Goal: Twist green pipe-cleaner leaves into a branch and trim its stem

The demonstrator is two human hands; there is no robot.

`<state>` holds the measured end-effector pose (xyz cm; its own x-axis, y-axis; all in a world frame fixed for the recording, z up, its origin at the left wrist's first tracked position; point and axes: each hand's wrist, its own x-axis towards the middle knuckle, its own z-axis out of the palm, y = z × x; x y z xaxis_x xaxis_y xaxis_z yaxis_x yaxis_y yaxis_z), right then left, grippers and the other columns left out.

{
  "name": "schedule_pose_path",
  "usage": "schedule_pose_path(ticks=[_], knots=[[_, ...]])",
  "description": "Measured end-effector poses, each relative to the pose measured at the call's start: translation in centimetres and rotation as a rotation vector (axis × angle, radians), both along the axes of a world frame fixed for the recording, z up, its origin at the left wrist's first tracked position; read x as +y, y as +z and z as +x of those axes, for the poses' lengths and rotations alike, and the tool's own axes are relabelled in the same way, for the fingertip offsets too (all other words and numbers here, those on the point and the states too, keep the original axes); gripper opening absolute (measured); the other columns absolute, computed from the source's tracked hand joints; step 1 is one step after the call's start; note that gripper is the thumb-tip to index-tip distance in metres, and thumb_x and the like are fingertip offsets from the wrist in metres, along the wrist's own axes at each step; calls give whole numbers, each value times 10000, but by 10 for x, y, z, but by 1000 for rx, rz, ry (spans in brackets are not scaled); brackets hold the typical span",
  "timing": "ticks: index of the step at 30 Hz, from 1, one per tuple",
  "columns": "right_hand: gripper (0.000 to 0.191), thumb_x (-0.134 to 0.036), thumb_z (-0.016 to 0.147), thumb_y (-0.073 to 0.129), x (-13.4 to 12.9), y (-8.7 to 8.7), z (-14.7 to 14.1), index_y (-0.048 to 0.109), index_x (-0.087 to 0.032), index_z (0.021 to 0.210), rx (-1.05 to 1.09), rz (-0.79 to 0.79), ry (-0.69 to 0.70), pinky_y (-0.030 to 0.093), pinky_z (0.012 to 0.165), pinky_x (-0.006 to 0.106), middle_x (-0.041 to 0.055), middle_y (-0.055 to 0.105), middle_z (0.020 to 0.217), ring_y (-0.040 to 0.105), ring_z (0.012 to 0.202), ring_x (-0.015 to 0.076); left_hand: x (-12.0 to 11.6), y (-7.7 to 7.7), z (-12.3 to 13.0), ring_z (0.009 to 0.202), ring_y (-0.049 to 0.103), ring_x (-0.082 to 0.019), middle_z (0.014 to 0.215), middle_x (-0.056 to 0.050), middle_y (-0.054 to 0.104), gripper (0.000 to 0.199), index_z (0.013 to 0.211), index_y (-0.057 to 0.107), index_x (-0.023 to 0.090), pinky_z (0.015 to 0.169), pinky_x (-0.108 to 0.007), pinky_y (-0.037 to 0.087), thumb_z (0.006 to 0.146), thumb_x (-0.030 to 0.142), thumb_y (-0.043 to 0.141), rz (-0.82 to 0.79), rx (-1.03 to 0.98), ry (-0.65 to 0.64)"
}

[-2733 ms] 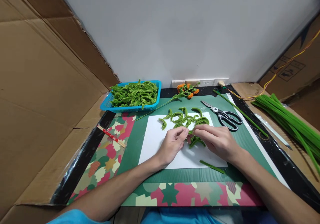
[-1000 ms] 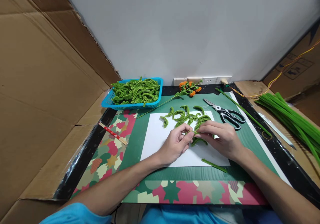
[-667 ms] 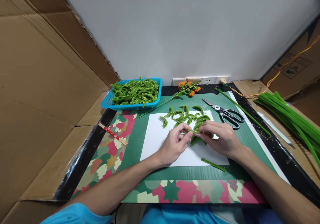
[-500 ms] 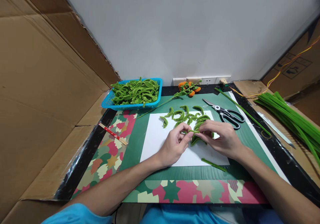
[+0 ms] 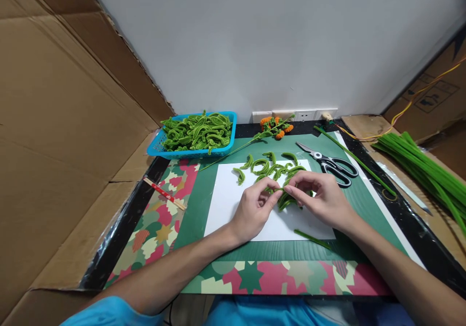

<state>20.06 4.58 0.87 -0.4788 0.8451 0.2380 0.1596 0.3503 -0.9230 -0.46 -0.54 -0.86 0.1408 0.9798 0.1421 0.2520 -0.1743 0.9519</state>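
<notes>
Over the white sheet (image 5: 225,209), my left hand (image 5: 253,212) pinches a short piece of green pipe cleaner (image 5: 279,189) between thumb and fingertips. My right hand (image 5: 322,197) grips its other end, so the fingertips of both hands nearly meet. Most of the piece is covered by the fingers. Just behind and beneath the hands lie several curled green pipe cleaner pieces (image 5: 260,167), some hidden by my right hand. A straight green length (image 5: 312,239) rests near the sheet's front edge.
A blue basket (image 5: 155,146) heaped with green curls stands back left. Scissors (image 5: 329,165), a flower stem with orange blooms (image 5: 278,127) and a long green stem (image 5: 355,160) lie behind. At right are a white blade-like strip (image 5: 406,190) and green pipe cleaners (image 5: 422,166); chopsticks (image 5: 165,194) lie left.
My right fingers have shifted slightly left along the piece, closer to my left fingertips, and less of it shows. My left hand has stayed nearly still.
</notes>
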Motion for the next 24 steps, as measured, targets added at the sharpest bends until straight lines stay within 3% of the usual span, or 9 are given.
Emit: schedule_pose_path(ticks=[3, 5, 8, 11, 15, 20, 24], knots=[[301, -439, 950, 771, 1, -1, -1, 743, -155, 852, 33, -176, 18, 432, 525, 242, 4, 659, 673, 567, 555, 119, -1, -3, 1, 646, 570, -98, 885, -10, 671, 186, 1021, 700, 169, 584, -216, 436, 1033, 354, 676, 75, 42, 51], [309, -446, 940, 781, 0, -1, -2, 745, -153, 851, 62, -209, 18, 427, 517, 238, 2, 656, 665, 560, 541, 115, -1, -4, 1, 529, 520, -79, 765, 21, 641, 214, 1052, 711, 167, 512, -210, 409, 1039, 376, 670, 9, -35, 25], [276, -417, 961, 757, -4, -1, -3, 754, -159, 863, 73, -134, -9, 455, 547, 238, 22, 694, 730, 588, 582, 118, -1, -4, 1, 435, 484, -76, 594, 68, 556, 252, 1080, 719, 160, 458, -200, 396, 1043, 404, 667, -90, -176, -16], [250, -394, 981, 733, -6, -2, -4, 759, -168, 878, 46, -61, -27, 472, 569, 239, 31, 703, 762, 610, 632, 129, 0, -4, 1, 427, 487, -76, 542, 76, 531, 228, 1057, 733, 152, 453, -188, 400, 1025, 376, 700, -87, -212, 0], [258, -394, 980, 728, -6, -2, -5, 758, -166, 864, 24, -62, -28, 473, 565, 239, 33, 702, 759, 609, 641, 133, 0, -3, 2, 430, 523, -78, 583, 58, 571, 206, 1069, 756, 153, 442, -184, 425, 1022, 346, 699, -54, -180, 9], [284, -417, 962, 754, -5, 0, -6, 755, -159, 843, 62, -131, 0, 483, 570, 232, 25, 700, 748, 605, 627, 123, -3, 2, 2, 474, 569, -55, 862, -26, 718, 139, 1028, 782, 154, 449, -183, 451, 999, 269, 711, 123, -75, 45], [271, -406, 968, 760, -4, 0, -6, 745, -165, 847, 75, -145, 51, 498, 579, 227, 14, 698, 750, 616, 630, 120, -4, 5, 2, 482, 563, -61, 814, -24, 713, 130, 990, 778, 142, 447, -178, 445, 974, 260, 727, 121, -52, 63]])
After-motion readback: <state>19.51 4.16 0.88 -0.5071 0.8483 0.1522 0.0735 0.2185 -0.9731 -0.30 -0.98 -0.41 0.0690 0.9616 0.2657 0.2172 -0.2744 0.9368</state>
